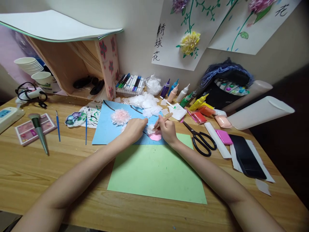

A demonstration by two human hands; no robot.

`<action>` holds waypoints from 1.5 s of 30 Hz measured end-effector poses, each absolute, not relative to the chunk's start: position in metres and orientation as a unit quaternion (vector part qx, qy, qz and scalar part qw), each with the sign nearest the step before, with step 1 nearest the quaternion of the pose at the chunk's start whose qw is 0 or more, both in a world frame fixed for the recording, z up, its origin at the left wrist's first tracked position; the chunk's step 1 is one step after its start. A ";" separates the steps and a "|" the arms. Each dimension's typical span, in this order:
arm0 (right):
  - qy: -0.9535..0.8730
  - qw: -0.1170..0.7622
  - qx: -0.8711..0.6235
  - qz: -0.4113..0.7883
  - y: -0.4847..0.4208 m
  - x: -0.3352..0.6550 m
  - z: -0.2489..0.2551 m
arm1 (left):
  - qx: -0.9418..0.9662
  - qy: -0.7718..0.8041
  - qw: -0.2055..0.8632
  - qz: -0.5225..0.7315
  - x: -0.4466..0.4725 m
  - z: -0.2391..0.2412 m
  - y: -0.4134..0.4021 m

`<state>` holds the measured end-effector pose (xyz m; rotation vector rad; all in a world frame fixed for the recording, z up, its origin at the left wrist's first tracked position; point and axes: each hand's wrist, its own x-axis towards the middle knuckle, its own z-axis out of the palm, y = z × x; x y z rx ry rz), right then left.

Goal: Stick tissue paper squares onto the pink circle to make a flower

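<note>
My right hand (167,130) is closed around a flat wooden stick (167,116), held above the right part of a blue sheet (103,129). Just left of it lies a pink round piece (154,136) with white tufts (151,129) over it. My left hand (136,129) is closed with fingers pinched near those tufts; whatever they hold is too small to make out. A fluffy pale pink paper flower (120,116) sits on the blue sheet, beyond my left wrist. Dark painted lines cross the sheet. White tissue pieces (146,102) are heaped at its far edge.
A green sheet (156,170) lies in front. Black scissors (202,141) and a phone (247,156) are on the right. Paint bottles (173,93) and markers (130,83) stand at the back. Brushes (58,125) and a makeup palette (35,129) lie left, beside a pink box (108,67).
</note>
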<state>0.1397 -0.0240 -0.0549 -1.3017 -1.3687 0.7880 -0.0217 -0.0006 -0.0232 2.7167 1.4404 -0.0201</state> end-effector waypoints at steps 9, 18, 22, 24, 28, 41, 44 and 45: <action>-0.365 0.626 -0.535 0.436 -0.039 0.197 -0.058 | 0.847 0.526 0.033 0.074 -0.010 -0.014 0.029; -0.370 0.607 -0.530 0.462 -0.055 0.198 -0.067 | 0.798 0.598 0.026 0.074 0.006 -0.030 0.051; -0.393 0.589 -0.520 0.478 -0.055 0.196 -0.064 | 0.791 0.602 0.079 0.077 0.001 -0.032 0.052; -0.399 0.579 -0.518 0.487 -0.056 0.196 -0.064 | 0.784 0.604 0.096 0.101 -0.002 -0.030 0.053; -0.399 0.566 -0.515 0.505 -0.058 0.196 -0.064 | 0.767 0.598 0.142 0.185 -0.011 -0.023 0.055; -0.491 0.496 -0.451 0.557 -0.078 0.179 -0.057 | 0.750 0.498 0.341 0.272 -0.033 0.020 0.029; -0.484 0.473 -0.447 0.585 -0.089 0.172 -0.054 | 0.763 0.476 0.369 0.234 -0.034 0.029 0.015; -0.480 0.466 -0.444 0.596 -0.092 0.169 -0.053 | 0.770 0.468 0.377 0.217 -0.033 0.031 0.010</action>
